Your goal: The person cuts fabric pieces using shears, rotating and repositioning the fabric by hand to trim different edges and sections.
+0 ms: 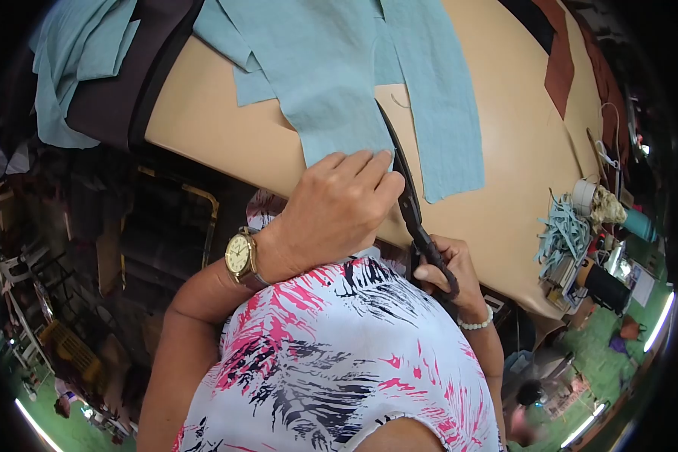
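A long piece of light blue-green fabric [328, 79] lies across the table and narrows toward me. My left hand [343, 203], with a watch on its wrist, is closed on the fabric's near end at the table's front edge. Dark scissors [405, 192] run along the right edge of this fabric, their blades pointing away from me. The handles sit in my right hand [456, 275], whose fingers are wrapped round them and partly hidden. Just right of the blades lies another blue-green fabric strip [448, 124], flat on the tabletop.
The beige table [523, 158] ends close to my body. Folded blue-green cloth [83, 53] rests on dark fabric [113, 105] at the left. On the right are a bundle of thin blue-green strips [565, 233], a dark thread spool [606, 286] and brown cloth [561, 71].
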`<action>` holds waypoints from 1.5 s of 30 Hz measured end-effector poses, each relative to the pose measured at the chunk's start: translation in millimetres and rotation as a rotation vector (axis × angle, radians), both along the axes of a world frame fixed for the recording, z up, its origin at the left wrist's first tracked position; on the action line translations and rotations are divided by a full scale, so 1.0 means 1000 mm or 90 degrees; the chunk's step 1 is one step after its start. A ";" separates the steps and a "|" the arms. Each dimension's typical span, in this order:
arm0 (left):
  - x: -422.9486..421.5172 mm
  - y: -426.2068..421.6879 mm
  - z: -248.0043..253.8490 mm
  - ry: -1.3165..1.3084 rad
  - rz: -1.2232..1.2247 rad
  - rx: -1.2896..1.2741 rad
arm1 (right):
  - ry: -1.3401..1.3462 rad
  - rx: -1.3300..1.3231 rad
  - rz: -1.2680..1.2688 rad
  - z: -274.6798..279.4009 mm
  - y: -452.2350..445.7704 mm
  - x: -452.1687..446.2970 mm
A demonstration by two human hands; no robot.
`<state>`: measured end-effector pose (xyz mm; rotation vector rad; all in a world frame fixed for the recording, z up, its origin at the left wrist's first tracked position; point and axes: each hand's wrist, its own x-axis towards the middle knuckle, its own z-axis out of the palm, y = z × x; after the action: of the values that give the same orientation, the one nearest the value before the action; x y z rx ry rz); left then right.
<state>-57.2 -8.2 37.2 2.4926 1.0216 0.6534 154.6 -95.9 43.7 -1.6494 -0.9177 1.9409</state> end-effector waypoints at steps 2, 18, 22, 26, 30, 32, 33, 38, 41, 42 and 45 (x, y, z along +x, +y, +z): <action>-0.001 0.000 0.000 -0.012 -0.005 0.002 | 0.070 0.033 -0.020 -0.009 -0.004 0.004; -0.003 -0.003 0.000 -0.126 -0.034 0.009 | 0.048 0.034 -0.021 -0.001 0.016 -0.008; -0.004 -0.003 0.001 -0.121 -0.053 -0.016 | 0.057 0.056 -0.029 -0.004 0.016 -0.010; -0.004 -0.004 0.000 -0.129 -0.057 -0.025 | 0.067 0.050 -0.038 -0.005 0.012 -0.012; -0.003 -0.004 -0.002 -0.145 -0.058 -0.023 | 0.079 0.063 -0.047 -0.011 0.006 -0.014; -0.003 -0.004 -0.002 -0.153 -0.060 -0.019 | 0.082 0.070 -0.054 -0.010 0.005 -0.017; -0.003 -0.004 -0.002 -0.157 -0.061 -0.017 | 0.083 0.074 -0.058 -0.010 0.005 -0.018; -0.003 -0.004 -0.001 -0.163 -0.062 -0.013 | 0.067 0.083 -0.051 -0.012 0.001 -0.018; -0.003 -0.004 0.000 -0.160 -0.062 -0.017 | 0.060 0.082 -0.048 -0.009 0.002 -0.020; -0.003 -0.004 0.000 -0.158 -0.062 -0.019 | 0.059 0.085 -0.049 -0.009 0.003 -0.021; -0.003 -0.004 0.000 -0.165 -0.062 -0.015 | 0.057 0.082 -0.062 -0.007 0.002 -0.024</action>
<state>-60.3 -12.6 37.3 2.3440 0.8023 0.8996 130.5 -93.9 36.3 -1.4937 -0.8918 1.8347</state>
